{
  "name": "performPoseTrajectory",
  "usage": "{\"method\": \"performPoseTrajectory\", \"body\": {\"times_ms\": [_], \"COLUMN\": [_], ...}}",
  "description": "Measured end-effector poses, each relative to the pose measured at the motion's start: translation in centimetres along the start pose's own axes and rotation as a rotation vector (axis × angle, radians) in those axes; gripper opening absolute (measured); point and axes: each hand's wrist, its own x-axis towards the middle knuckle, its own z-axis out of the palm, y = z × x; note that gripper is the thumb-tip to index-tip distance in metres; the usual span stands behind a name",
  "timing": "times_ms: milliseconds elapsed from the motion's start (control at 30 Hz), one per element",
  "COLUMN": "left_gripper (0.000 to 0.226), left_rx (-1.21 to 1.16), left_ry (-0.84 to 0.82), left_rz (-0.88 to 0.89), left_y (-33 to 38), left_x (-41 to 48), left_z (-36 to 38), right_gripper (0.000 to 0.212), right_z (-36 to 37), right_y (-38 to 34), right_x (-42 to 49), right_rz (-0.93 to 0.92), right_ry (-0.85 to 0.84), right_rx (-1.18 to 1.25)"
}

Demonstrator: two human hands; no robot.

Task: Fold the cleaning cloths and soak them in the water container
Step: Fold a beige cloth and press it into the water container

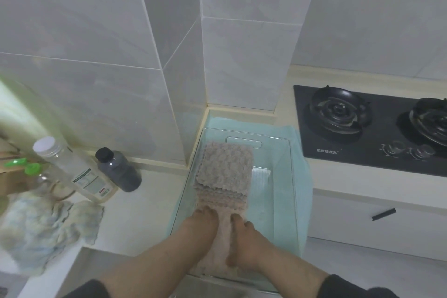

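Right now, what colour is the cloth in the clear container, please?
The cloth is pinkish beige; head view.

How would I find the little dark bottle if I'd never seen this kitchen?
Find the tiled wall column, then look left along the counter at its foot, past the clear water container. The small dark bottle stands there. Its neighbour is a taller clear bottle with a white cap and label; this one is dark grey with a black cap.
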Motion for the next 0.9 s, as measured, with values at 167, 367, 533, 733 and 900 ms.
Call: {"method": "performPoseTrajectory", "body": {"times_ms": [167, 367, 533, 733, 900], "left_gripper": [0.062, 0.041, 0.039, 0.056, 0.059], "left_rx": [-0.4, -1.197, -1.518, -1.638, -1.653], "left_ry": [-0.054, 0.34, 0.594, 0.872, 1.031], "left_rz": [0.13, -0.062, -0.174, -0.325, -0.484], "left_y": [-1.3, -4.3, -5.2, -7.1, -7.8], "left_x": [-0.9, -6.9, -13.1, -20.1, -28.1], "left_z": [-2.7, -6.2, -6.3, -3.4, 0.8], "right_gripper": [0.071, 0.032, 0.021, 0.033, 0.038], "right_z": [-1.6, -5.7, -8.1, -7.0, -2.7], "right_y": [0.3, -1.0, -5.3, -12.1, -18.0], "right_x": [-1.3, -4.2, -6.8, -10.0, -12.9], "right_rz": [-0.114, -0.278, -0.456, -0.603, -0.718], "right_ry": [0.051, 0.195, 0.245, 0.137, 0.036], "right_rx": [0.318, 0.699, 0.75, 0.709, 0.616]}}
